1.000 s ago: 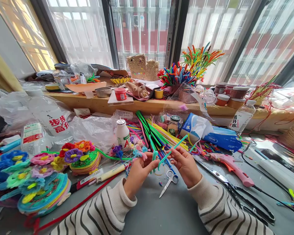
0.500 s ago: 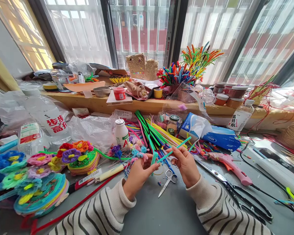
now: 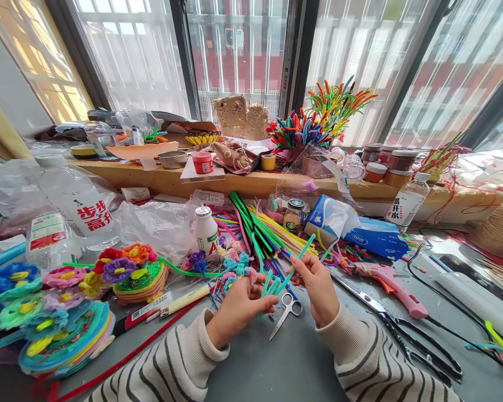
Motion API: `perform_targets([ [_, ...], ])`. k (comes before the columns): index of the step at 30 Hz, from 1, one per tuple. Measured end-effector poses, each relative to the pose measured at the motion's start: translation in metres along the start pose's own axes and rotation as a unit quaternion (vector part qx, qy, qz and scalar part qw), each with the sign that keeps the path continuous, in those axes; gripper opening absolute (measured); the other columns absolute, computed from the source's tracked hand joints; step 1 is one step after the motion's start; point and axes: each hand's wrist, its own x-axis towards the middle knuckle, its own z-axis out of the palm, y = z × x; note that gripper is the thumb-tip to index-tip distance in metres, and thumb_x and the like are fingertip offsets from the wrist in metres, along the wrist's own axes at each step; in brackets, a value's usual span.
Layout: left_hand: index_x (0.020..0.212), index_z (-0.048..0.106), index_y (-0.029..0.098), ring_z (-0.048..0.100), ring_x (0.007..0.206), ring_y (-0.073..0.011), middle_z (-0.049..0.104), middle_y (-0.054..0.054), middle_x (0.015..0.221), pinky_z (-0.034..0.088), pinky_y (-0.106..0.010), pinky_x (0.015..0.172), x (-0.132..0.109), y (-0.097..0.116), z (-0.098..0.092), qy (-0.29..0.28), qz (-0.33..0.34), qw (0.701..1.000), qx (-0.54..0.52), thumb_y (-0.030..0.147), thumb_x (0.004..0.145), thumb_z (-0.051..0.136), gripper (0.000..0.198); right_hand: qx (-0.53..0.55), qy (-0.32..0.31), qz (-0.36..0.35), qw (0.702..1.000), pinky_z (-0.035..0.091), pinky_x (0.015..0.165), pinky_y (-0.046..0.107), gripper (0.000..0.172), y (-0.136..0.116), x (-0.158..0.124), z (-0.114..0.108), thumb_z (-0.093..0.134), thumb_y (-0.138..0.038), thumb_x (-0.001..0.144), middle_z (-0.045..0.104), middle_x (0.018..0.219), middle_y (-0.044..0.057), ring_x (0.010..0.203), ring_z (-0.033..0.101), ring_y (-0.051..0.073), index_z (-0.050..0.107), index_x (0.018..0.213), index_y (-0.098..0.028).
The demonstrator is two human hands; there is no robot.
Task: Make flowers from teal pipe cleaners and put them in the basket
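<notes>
My left hand is closed on a turquoise pipe cleaner that is bent into several side-by-side loops. The free end of the same turquoise strand slants up to the right, where my right hand pinches it between thumb and fingers. Just below and between the hands lie small scissors with grey handles, blades toward me. Behind my left hand are small pink and blue fuzzy flowers. My left fingertips are partly hidden behind the loops.
Fuzzy flower pieces crowd the left. A bundle of pipe cleaners and a white bottle stand behind the hands. On the right lie large black-handled scissors, a pink glue gun with its cord, and a blue tissue pack.
The turquoise loops have tipped and fanned apart in my left hand. My right hand has shifted slightly, and the strand's free end now points more steeply upward.
</notes>
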Motion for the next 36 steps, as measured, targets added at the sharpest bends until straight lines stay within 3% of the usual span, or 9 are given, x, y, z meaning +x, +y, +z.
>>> perform_targets([
  [8,0.08,0.052,0.012,0.054,0.055,-0.0104,0.056,0.001,0.058,0.039,-0.023,0.059,-0.001,0.006,-0.003,-0.007,-0.047,0.997,-0.057,0.027,0.055,0.063,0.031,0.059,-0.036,-0.005,0.998,0.036,0.041,0.018,0.019,-0.005,0.002,-0.001,0.059,-0.032,0.061,0.053,0.05,-0.005,0.044,0.048,0.008,0.048,0.067,-0.018],
  [12,0.08,0.055,0.014,0.053,0.06,-0.01,0.057,0.001,0.064,0.039,-0.022,0.062,-0.004,0.012,-0.003,-0.01,-0.057,0.994,-0.096,0.027,0.056,0.062,0.028,0.133,-0.075,0.029,0.988,0.043,0.059,0.023,0.021,-0.01,0.002,0.0,0.056,-0.037,0.063,0.061,0.071,0.001,0.068,0.055,0.013,0.052,0.068,-0.017],
  [16,0.083,0.055,0.015,0.052,0.061,-0.0088,0.058,0.0,0.069,0.039,-0.021,0.062,-0.003,0.012,-0.004,-0.007,-0.051,0.991,-0.123,0.025,0.058,0.062,0.029,0.164,-0.104,0.041,0.98,0.043,0.061,0.026,0.022,-0.01,0.002,-0.001,0.056,-0.034,0.064,0.057,0.058,-0.003,0.059,0.056,0.012,0.048,0.077,-0.019],
  [20,0.085,0.054,0.014,0.053,0.061,-0.0093,0.059,0.0,0.069,0.04,-0.022,0.062,0.0,0.007,-0.005,0.014,-0.04,0.992,-0.123,0.024,0.057,0.062,0.03,0.103,-0.118,-0.021,0.987,0.041,0.054,0.024,0.016,-0.007,0.003,-0.001,0.053,-0.03,0.069,0.052,0.048,-0.006,0.046,0.05,0.009,0.045,0.079,-0.021],
  [26,0.083,0.051,0.013,0.054,0.059,-0.0109,0.059,0.0,0.062,0.04,-0.024,0.062,0.005,0.0,-0.009,0.082,0.024,0.994,-0.07,0.026,0.058,0.061,0.031,-0.095,-0.151,-0.097,0.979,0.035,0.049,0.02,0.012,-0.005,0.004,-0.002,0.054,-0.028,0.067,0.048,0.054,-0.004,0.05,0.044,0.008,0.052,0.067,-0.016],
  [31,0.083,0.05,0.012,0.056,0.057,-0.0124,0.06,0.001,0.06,0.041,-0.024,0.06,0.005,0.001,-0.009,0.141,0.028,0.988,-0.051,0.028,0.056,0.062,0.033,-0.136,-0.184,-0.09,0.969,0.031,0.048,0.02,0.016,-0.003,0.004,-0.002,0.051,-0.03,0.069,0.043,0.052,-0.005,0.049,0.039,0.007,0.05,0.061,-0.016],
  [36,0.079,0.049,0.014,0.056,0.055,-0.0134,0.059,0.002,0.058,0.039,-0.022,0.051,0.002,0.006,-0.007,0.18,0.02,0.983,-0.025,0.028,0.055,0.063,0.031,-0.101,-0.222,-0.044,0.969,0.032,0.052,0.02,0.027,0.0,0.006,-0.004,0.046,-0.034,0.072,0.043,0.05,-0.004,0.049,0.039,0.007,0.047,0.052,-0.015],
])
